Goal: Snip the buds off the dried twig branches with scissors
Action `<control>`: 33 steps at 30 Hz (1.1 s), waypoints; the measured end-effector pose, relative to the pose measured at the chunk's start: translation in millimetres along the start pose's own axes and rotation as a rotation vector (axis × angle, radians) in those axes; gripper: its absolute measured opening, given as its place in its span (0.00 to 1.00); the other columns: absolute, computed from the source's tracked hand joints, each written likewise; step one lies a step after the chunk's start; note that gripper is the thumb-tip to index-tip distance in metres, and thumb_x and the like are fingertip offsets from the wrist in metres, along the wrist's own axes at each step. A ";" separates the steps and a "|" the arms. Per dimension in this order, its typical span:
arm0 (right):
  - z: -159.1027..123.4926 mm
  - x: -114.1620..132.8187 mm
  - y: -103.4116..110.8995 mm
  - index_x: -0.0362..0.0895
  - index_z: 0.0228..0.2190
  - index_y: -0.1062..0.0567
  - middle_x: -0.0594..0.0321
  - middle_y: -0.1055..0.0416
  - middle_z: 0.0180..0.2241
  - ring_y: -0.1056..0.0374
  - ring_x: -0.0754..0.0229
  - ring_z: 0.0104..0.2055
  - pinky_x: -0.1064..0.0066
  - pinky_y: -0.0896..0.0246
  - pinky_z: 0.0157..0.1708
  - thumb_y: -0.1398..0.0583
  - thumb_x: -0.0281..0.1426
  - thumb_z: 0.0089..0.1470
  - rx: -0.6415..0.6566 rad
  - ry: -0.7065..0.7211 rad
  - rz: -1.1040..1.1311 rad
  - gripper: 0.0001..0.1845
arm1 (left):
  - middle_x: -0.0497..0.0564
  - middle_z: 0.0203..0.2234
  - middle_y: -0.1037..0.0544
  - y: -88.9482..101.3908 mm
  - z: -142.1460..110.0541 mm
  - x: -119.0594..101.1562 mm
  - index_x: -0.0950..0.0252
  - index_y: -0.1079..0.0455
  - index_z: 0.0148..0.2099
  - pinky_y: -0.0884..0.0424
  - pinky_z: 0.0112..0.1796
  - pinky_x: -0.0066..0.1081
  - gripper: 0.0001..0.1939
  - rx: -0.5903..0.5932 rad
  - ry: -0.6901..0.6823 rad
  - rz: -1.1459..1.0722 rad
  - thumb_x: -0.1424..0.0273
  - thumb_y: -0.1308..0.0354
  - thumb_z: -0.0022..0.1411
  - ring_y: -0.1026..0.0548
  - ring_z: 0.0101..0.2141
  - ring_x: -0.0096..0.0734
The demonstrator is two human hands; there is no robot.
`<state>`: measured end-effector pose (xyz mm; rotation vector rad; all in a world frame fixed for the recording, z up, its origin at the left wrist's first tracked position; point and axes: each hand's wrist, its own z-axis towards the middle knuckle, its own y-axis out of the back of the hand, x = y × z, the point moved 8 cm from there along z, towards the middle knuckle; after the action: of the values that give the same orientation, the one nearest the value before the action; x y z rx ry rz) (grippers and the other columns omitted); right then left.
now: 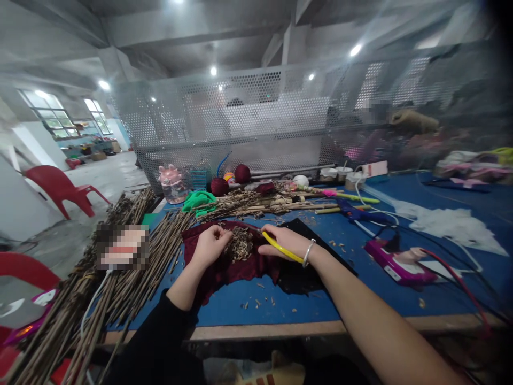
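My left hand (211, 245) is at the left edge of a small heap of dried plant bits (239, 246). Its thumb and forefinger are pinched together; what is between them is too small to make out. The heap lies on a crumpled dark red cloth (222, 272). My right hand (284, 243), with a silver bangle at the wrist, is on the other side of the heap. It holds a slim, curved yellow tool (282, 249) that runs back along the palm; its kind is not clear. A black cloth (298, 275) lies under the right forearm.
Bundles of dry stalks (138, 272) cover the table's left side. Yarn balls (242, 173), a green cloth (199, 202) and a pink jar (172, 184) stand behind. A blue glue gun (363, 215), a purple power strip (396, 264) and cables lie right.
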<state>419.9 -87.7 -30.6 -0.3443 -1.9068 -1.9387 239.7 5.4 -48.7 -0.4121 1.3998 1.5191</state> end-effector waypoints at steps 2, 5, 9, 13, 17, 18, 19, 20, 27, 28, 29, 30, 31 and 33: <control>-0.1 -14.5 15.1 0.44 0.41 0.34 0.63 0.31 0.27 0.39 0.62 0.26 0.75 0.48 0.26 0.46 0.54 0.47 -0.110 -0.035 -0.012 0.29 | 0.44 0.19 0.32 5.2 0.8 -2.1 0.66 0.35 0.29 0.41 0.25 0.23 0.13 -0.056 -0.005 -0.023 0.59 0.45 0.52 0.36 0.21 0.22; -1.6 -48.4 33.6 0.44 0.37 0.31 0.61 0.30 0.28 0.36 0.60 0.28 0.74 0.47 0.27 0.47 0.53 0.47 -0.207 -0.160 -0.065 0.27 | 0.46 0.21 0.30 13.2 11.0 -14.3 0.66 0.33 0.34 0.39 0.27 0.24 0.12 -0.109 -0.041 -0.001 0.61 0.46 0.53 0.34 0.23 0.25; -5.1 -92.3 49.7 0.45 0.35 0.30 0.57 0.28 0.31 0.33 0.56 0.32 0.72 0.46 0.28 0.46 0.54 0.45 -0.291 -0.351 -0.119 0.27 | 0.52 0.26 0.24 -10.7 44.3 -48.5 0.66 0.28 0.33 0.36 0.33 0.27 0.10 0.089 -0.149 0.222 0.66 0.45 0.52 0.29 0.28 0.31; -6.3 -106.7 56.9 0.45 0.38 0.30 0.55 0.27 0.35 0.31 0.53 0.37 0.71 0.44 0.31 0.48 0.53 0.48 -0.421 -0.400 -0.091 0.27 | 0.55 0.31 0.22 -72.5 75.0 -69.3 0.65 0.25 0.33 0.35 0.38 0.28 0.09 0.350 -0.226 0.580 0.68 0.45 0.53 0.26 0.36 0.36; -4.9 -109.9 51.7 0.46 0.42 0.31 0.55 0.27 0.38 0.31 0.52 0.40 0.69 0.43 0.34 0.47 0.53 0.48 -0.455 -0.439 -0.087 0.28 | 0.61 0.33 0.23 -115.9 95.8 -71.3 0.68 0.26 0.37 0.33 0.37 0.31 0.12 0.328 -0.206 0.672 0.67 0.43 0.52 0.25 0.36 0.41; -4.0 -110.1 49.5 0.46 0.42 0.31 0.56 0.27 0.37 0.31 0.51 0.40 0.69 0.43 0.33 0.47 0.53 0.48 -0.446 -0.443 -0.086 0.28 | 0.62 0.34 0.23 -122.6 99.4 -70.5 0.68 0.27 0.39 0.33 0.38 0.31 0.14 0.317 -0.209 0.689 0.66 0.42 0.52 0.25 0.37 0.41; -3.2 -110.0 47.6 0.46 0.42 0.31 0.56 0.26 0.37 0.31 0.51 0.39 0.69 0.43 0.33 0.47 0.53 0.48 -0.436 -0.444 -0.084 0.28 | 0.62 0.36 0.24 -127.4 102.7 -69.6 0.68 0.28 0.40 0.33 0.38 0.31 0.14 0.308 -0.216 0.704 0.67 0.42 0.51 0.26 0.38 0.41; -2.5 -109.6 46.2 0.46 0.42 0.31 0.56 0.26 0.37 0.31 0.51 0.39 0.69 0.43 0.33 0.47 0.53 0.48 -0.426 -0.443 -0.083 0.28 | 0.62 0.36 0.24 -130.3 106.2 -68.5 0.68 0.28 0.40 0.33 0.39 0.31 0.13 0.301 -0.224 0.717 0.68 0.42 0.52 0.26 0.38 0.41; -2.4 -101.6 47.7 0.46 0.41 0.32 0.55 0.26 0.37 0.31 0.51 0.38 0.69 0.44 0.31 0.49 0.55 0.48 -0.425 -0.410 -0.080 0.29 | 0.65 0.38 0.25 -114.7 134.7 -55.4 0.71 0.30 0.43 0.35 0.42 0.32 0.12 0.254 -0.246 0.758 0.74 0.50 0.57 0.27 0.41 0.40; -2.7 -100.9 47.8 0.46 0.42 0.32 0.55 0.26 0.37 0.31 0.51 0.38 0.69 0.44 0.31 0.49 0.55 0.48 -0.421 -0.412 -0.078 0.29 | 0.63 0.38 0.25 -112.9 136.3 -54.2 0.70 0.30 0.43 0.36 0.43 0.31 0.12 0.267 -0.256 0.757 0.74 0.48 0.56 0.28 0.41 0.39; -3.1 -100.5 47.7 0.46 0.42 0.32 0.55 0.27 0.37 0.31 0.51 0.39 0.69 0.44 0.31 0.49 0.55 0.48 -0.416 -0.416 -0.076 0.30 | 0.62 0.38 0.25 -111.9 136.7 -53.6 0.69 0.30 0.43 0.36 0.43 0.30 0.12 0.286 -0.271 0.754 0.73 0.47 0.55 0.28 0.41 0.38; -3.4 -100.1 47.8 0.46 0.42 0.32 0.55 0.27 0.37 0.31 0.51 0.39 0.69 0.44 0.31 0.49 0.55 0.48 -0.413 -0.420 -0.074 0.30 | 0.61 0.39 0.25 -111.6 136.1 -53.5 0.68 0.30 0.42 0.36 0.43 0.29 0.12 0.308 -0.288 0.751 0.72 0.45 0.54 0.28 0.42 0.38; -3.6 -99.8 47.8 0.46 0.42 0.32 0.55 0.27 0.37 0.31 0.51 0.39 0.69 0.44 0.32 0.49 0.55 0.48 -0.411 -0.422 -0.071 0.30 | 0.60 0.39 0.25 -111.7 134.6 -54.0 0.67 0.29 0.42 0.37 0.43 0.29 0.13 0.330 -0.306 0.748 0.72 0.44 0.53 0.28 0.42 0.38; -4.0 -99.4 48.2 0.46 0.42 0.32 0.55 0.27 0.37 0.31 0.52 0.39 0.69 0.44 0.32 0.49 0.55 0.48 -0.415 -0.422 -0.064 0.30 | 0.58 0.40 0.25 -113.0 129.9 -55.2 0.66 0.28 0.41 0.37 0.42 0.28 0.12 0.374 -0.339 0.742 0.70 0.44 0.53 0.29 0.42 0.37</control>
<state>530.2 -80.5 -31.6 -0.8825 -1.7424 -2.4569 403.5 80.1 -32.5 0.6385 1.5920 1.7266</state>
